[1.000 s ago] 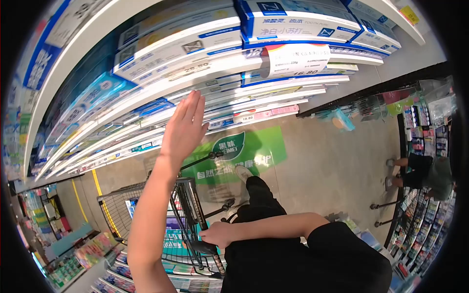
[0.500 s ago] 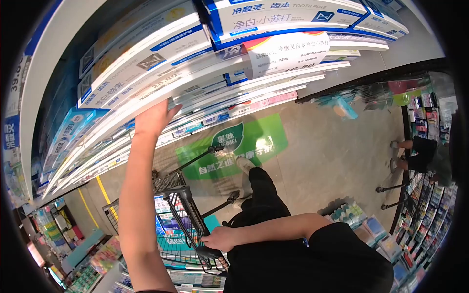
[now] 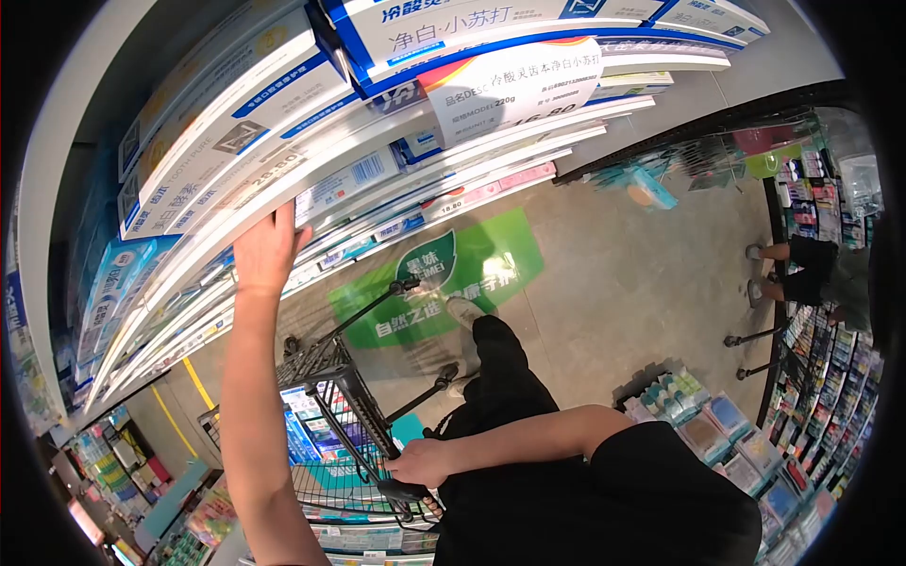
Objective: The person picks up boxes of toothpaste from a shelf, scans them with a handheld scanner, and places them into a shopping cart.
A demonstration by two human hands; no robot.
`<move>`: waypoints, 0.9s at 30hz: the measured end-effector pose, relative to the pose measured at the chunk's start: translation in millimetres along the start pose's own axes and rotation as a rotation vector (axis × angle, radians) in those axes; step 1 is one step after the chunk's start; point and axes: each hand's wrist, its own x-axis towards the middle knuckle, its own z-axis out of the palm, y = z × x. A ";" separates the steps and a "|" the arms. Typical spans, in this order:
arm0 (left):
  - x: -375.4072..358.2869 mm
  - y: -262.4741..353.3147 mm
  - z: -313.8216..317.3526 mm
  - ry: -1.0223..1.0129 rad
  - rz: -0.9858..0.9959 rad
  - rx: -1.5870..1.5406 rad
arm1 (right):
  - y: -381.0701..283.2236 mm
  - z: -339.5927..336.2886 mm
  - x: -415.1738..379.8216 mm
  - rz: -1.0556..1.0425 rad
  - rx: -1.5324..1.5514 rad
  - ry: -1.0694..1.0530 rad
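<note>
My left hand [image 3: 266, 253] reaches up to a shelf of toothpaste boxes. Its fingertips are partly hidden by the shelf edge, and the thumb points right. Fingers and thumb close on the near end of a white-and-blue toothpaste box [image 3: 351, 179], whose barcode side shows. Above that level, larger toothpaste boxes [image 3: 236, 137] stand behind a price strip, with a paper price label [image 3: 514, 90] on the shelf front. Lower down, my right hand [image 3: 420, 462] is closed round the handle of a black wire shopping cart [image 3: 344, 391].
A green floor sticker [image 3: 439, 274] lies beneath the shelf, with my shoe [image 3: 464, 311] on it. Boxed goods [image 3: 307, 424] show at the cart. Packaged goods [image 3: 717, 429] are stacked at lower right. Another person's legs [image 3: 779, 269] stand at far right beside another cart.
My left hand has moved slightly down and left. The toothpaste box beside it has come further into view, now showing its barcode. My right hand stays on the handle.
</note>
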 end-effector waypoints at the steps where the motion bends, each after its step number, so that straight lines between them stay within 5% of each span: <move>1: -3.5 4.8 -4.7 -0.015 -0.035 -0.057 | 0.4 1.2 0.0 -0.006 -0.009 0.011; 4: -10.0 23.0 -25.8 -0.015 -0.119 -0.232 | 3.6 4.9 0.9 -0.025 -0.008 0.029; 7: -28.3 42.0 -50.4 -0.235 -0.304 -0.352 | 2.9 1.0 0.3 -0.016 0.017 -0.002; 12: -74.4 50.6 -91.3 -0.353 -0.538 -0.648 | -3.2 -17.1 1.2 0.066 0.033 -0.211; 17: -155.9 54.8 -140.7 -0.465 -0.937 -0.954 | -9.4 -9.6 -20.8 0.025 0.215 0.097; 23: -289.9 94.7 -210.6 -0.315 -1.365 -1.079 | -11.6 9.0 -19.5 -0.032 0.293 0.516; 27: -386.9 137.8 -234.2 -0.209 -1.527 -1.158 | -24.8 10.6 -16.6 0.126 0.214 0.546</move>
